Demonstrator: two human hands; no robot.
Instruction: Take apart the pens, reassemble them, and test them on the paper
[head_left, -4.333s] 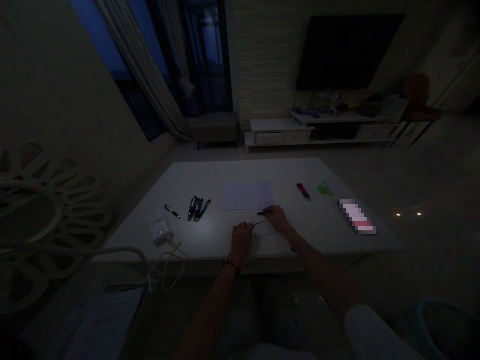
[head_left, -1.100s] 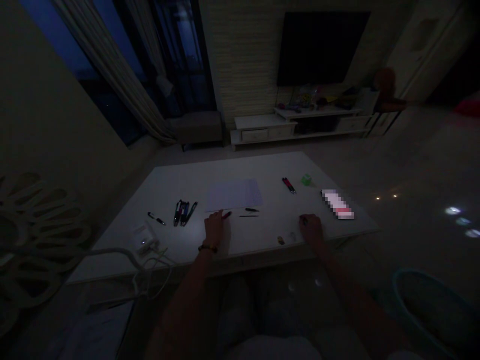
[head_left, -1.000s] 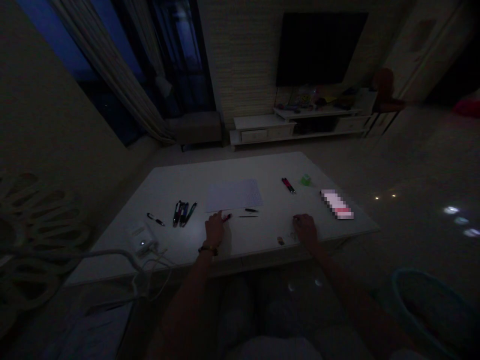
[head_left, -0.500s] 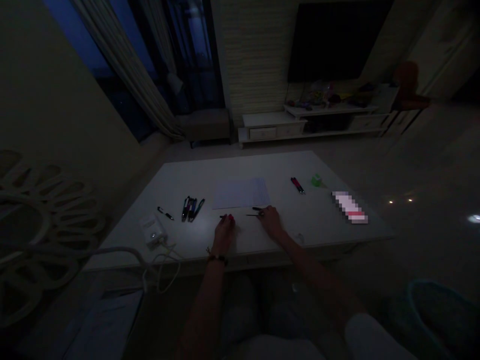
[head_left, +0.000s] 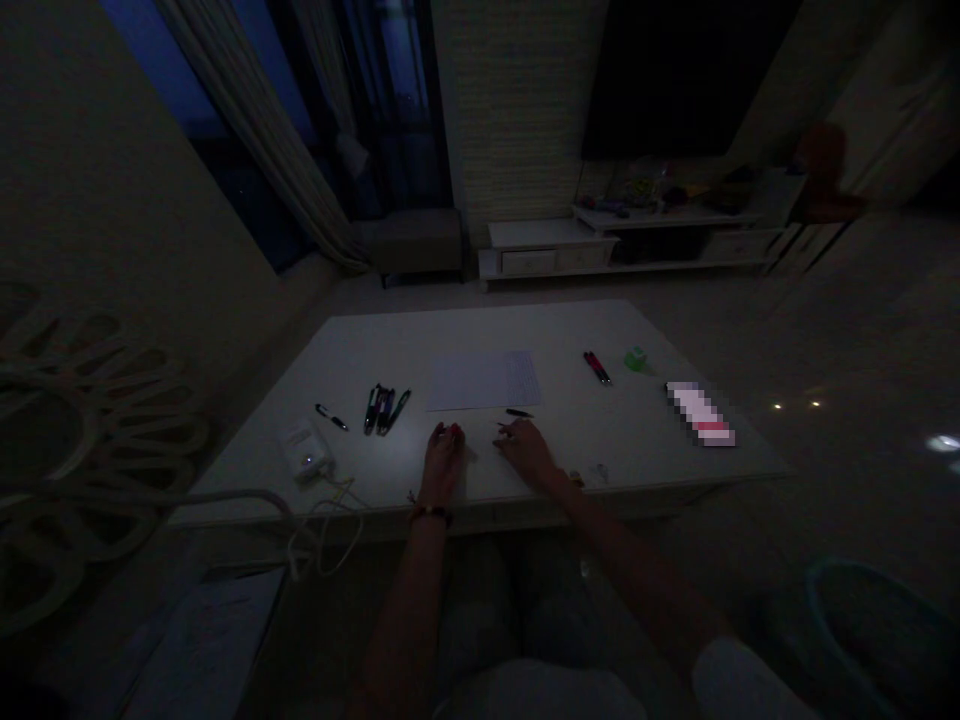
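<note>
My left hand [head_left: 444, 465] is closed near the table's front edge, with a small red pen part [head_left: 455, 431] showing between its fingers. To its right, my right hand [head_left: 529, 457] is bent over the tabletop with its fingertips drawn together. A thin dark tip shows at those fingers, too small and dim to make out. Just beyond them lies a short black pen piece [head_left: 519, 412], apart from the hand. A sheet of paper [head_left: 472, 380] with writing on its right side lies beyond both hands.
On the white table [head_left: 480, 325] are several pens [head_left: 384, 408], a single pen [head_left: 331, 417] and a white charger box [head_left: 304, 450] with cables at left. Red-and-black pens [head_left: 598, 368], a green object [head_left: 635, 359] and a phone [head_left: 700, 412] lie at right.
My right hand has drawn back slightly from the black pen piece, which now lies clear of its fingers. The long thin rod at those fingers barely shows now. My left hand has turned a little.
</note>
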